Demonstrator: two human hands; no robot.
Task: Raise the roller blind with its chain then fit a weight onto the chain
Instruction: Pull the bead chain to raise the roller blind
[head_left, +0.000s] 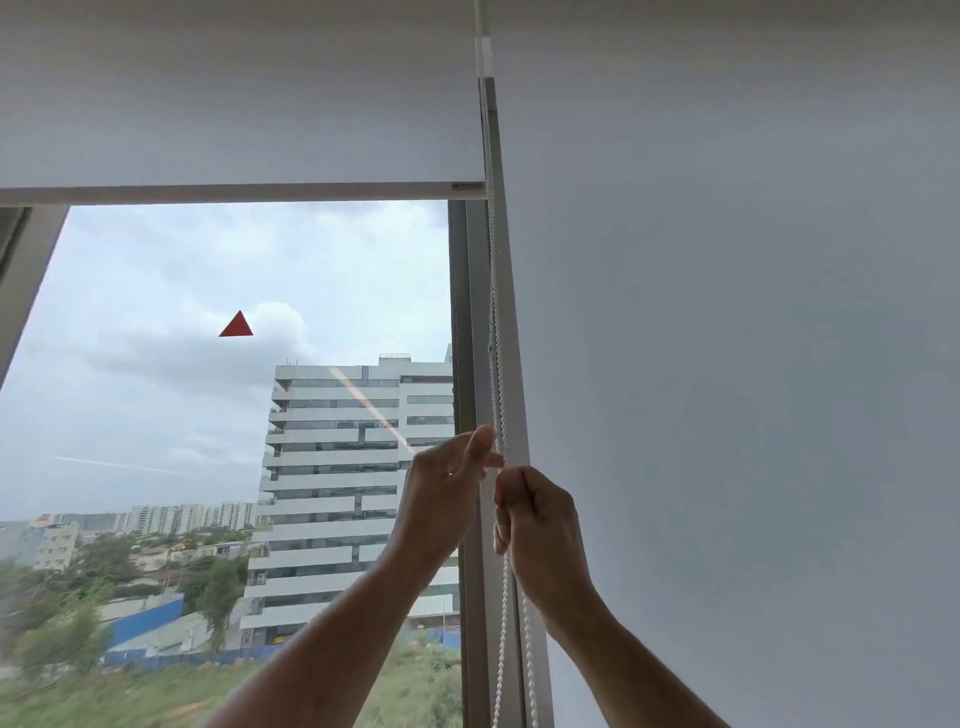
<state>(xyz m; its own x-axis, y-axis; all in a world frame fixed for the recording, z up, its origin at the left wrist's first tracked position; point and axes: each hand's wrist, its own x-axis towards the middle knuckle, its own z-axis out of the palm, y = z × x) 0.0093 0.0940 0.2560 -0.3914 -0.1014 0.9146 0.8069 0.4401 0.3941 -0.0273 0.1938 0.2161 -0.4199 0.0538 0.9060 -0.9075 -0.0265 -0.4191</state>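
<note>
The white roller blind (239, 104) covers the top of the window, its bottom bar (223, 192) about a quarter of the way down the view. A white beaded chain (494, 291) hangs as a loop along the right window frame. My left hand (447, 488) pinches the chain between thumb and fingers at mid height. Just below and to its right, my right hand (540, 525) is closed as a fist around the chain. Both strands run on below my hands (501, 649). No weight is in view.
A second white blind (727, 364) fills the right side. The grey window frame (467, 312) stands between them. A red triangle sticker (237, 326) is on the glass; buildings and trees lie outside.
</note>
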